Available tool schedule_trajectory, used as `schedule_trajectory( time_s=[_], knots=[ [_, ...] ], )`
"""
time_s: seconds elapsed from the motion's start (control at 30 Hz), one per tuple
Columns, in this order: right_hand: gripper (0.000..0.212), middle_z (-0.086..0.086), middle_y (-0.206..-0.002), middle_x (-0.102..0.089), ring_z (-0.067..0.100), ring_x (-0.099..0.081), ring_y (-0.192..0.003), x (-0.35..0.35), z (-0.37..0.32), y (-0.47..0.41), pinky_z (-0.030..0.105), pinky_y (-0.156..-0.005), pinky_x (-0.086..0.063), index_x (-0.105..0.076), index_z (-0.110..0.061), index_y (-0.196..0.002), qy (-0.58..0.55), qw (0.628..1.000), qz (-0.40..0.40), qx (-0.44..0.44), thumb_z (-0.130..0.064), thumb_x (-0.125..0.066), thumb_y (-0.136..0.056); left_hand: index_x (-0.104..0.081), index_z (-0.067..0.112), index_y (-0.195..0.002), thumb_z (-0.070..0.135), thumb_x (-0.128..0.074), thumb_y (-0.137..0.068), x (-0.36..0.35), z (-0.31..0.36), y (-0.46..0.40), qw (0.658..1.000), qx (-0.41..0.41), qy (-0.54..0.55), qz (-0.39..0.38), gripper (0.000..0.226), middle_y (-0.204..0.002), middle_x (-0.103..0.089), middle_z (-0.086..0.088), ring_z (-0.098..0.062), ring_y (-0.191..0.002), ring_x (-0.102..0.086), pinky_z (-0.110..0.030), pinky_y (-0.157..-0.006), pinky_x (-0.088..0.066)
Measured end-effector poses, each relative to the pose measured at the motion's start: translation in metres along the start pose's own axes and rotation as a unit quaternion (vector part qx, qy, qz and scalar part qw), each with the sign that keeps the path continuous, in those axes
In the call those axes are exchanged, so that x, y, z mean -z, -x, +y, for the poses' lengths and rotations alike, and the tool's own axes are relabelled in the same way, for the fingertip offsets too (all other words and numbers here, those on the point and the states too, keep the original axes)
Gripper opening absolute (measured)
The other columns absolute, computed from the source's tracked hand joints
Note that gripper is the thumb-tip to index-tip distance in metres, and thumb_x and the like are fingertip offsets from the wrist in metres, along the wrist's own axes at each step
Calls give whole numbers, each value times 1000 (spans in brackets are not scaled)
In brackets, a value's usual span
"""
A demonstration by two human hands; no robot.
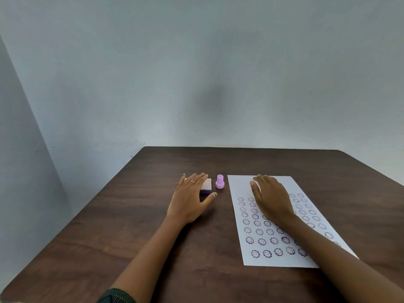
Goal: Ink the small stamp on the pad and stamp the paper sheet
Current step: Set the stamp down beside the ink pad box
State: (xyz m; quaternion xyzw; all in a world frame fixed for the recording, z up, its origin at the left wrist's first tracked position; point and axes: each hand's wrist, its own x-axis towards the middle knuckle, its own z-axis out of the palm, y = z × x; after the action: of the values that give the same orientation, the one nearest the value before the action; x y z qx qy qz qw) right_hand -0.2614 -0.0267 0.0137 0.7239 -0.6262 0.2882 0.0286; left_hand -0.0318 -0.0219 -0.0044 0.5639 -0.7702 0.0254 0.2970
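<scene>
Brown table [131, 215]: one stamp [220, 182], pad [206, 186], sheet [240, 189]; both hands' [189, 201] [271, 197] grips flat, empty.

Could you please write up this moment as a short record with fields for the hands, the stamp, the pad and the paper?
left hand: lies flat over the ink pad, fingers spread
right hand: lies palm down on the paper sheet
small stamp: pink, upright on the table between pad and sheet, held by neither hand
ink pad: small block, white top, purple edge, partly covered
paper sheet: white, rows of smiley flower prints, far strip blank
table: dark wood
</scene>
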Motion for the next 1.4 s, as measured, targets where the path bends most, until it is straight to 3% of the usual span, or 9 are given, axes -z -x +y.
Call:
schedule_trajectory(
  time_s=[0.13, 0.37, 0.53, 0.7, 0.8, 0.9, 1.17, 1.33, 1.4],
  knots=[
    [48, 14, -109, -69, 27, -61, -100, 1, 0, 0, 37, -91, -46, -61, -6, -106, 5, 1000, 11, 16, -35, -26, -89, -37, 23, -142, 55, -41, -87, 2, 1, 1, 1000, 6, -5, -3, 64, -149, -40, 4, -15, -140, -29, -31, -117, -4],
    [32, 7, -119, -63, 20, -56, -101, -12, 9, -8, 32, -89, -42, -56, -11, -111, 44, 998, -41, 28, -29, -37, -93, -33, 27, -144, 68, -25, -78, -1, -1, -1, 1000, 6, -11, -15, 78, -151, -36, 7, -13, -141, -26, -30, -117, -6],
    [32, 3, -121, -61, 18, -54, -102, -20, 16, -12, 32, -90, -40, -56, -14, -112, 44, 998, -41, 37, -31, -38, -92, -25, 28, -147, 66, -30, -85, -5, -4, -2, 999, 12, -24, -40, 73, -154, -28, 9, -11, -143, -20, -30, -116, -12],
    [36, 6, -114, -65, 22, -57, -97, -25, 21, -14, 34, -84, -42, -58, -13, -108, 22, 999, -24, 42, -34, -37, -87, -17, 27, -149, 73, -17, -78, -10, -4, -1, 996, 12, -40, -78, 84, -157, -18, 9, -8, -145, -8, -26, -116, 1],
    [29, 6, -103, -69, 21, -61, -88, -25, 19, -12, 28, -76, -38, -60, -13, -100, 21, 999, -8, 32, -31, -43, -84, -20, 26, -149, 70, -22, -81, -8, -4, -1, 997, 29, -17, -69, 81, -156, -18, 11, -4, -144, -6, -24, -115, 5],
    [26, 6, -101, -69, 21, -62, -87, -24, 18, -13, 29, -76, -44, -61, -13, -99, 17, 1000, -11, 22, -28, -47, -84, -23, 24, -148, 66, -28, -85, -9, -1, -3, 997, 27, -14, -77, 76, -154, -17, 13, -3, -144, -5, -25, -117, 6],
    [37, 9, -110, -67, 25, -62, -100, -6, 7, -20, 40, -85, -50, -59, -12, -107, 38, 990, -132, -29, -31, -36, -86, -25, 17, -147, 58, -45, -86, 11, 12, -11, 987, 74, 5, -140, 76, -154, -22, 5, -10, -144, -10, -31, -118, 4],
    [36, 15, -119, -64, 32, -60, -109, 0, -3, -22, 46, -91, -49, -56, -8, -112, 67, 973, -212, -59, -18, -63, -79, -30, 15, -146, 54, -44, -88, 20, 18, -14, 975, 86, -7, -204, 71, -153, -31, -1, -15, -143, -15, -35, -118, -3],
    [37, 16, -122, -63, 34, -59, -112, 3, -9, -23, 47, -93, -48, -56, -9, -113, 68, 967, -233, -81, -16, -65, -78, -27, 15, -146, 53, -43, -88, 22, 20, -14, 973, 80, -12, -217, 72, -152, -32, -2, -17, -142, -19, -38, -116, -9]
  ],
)
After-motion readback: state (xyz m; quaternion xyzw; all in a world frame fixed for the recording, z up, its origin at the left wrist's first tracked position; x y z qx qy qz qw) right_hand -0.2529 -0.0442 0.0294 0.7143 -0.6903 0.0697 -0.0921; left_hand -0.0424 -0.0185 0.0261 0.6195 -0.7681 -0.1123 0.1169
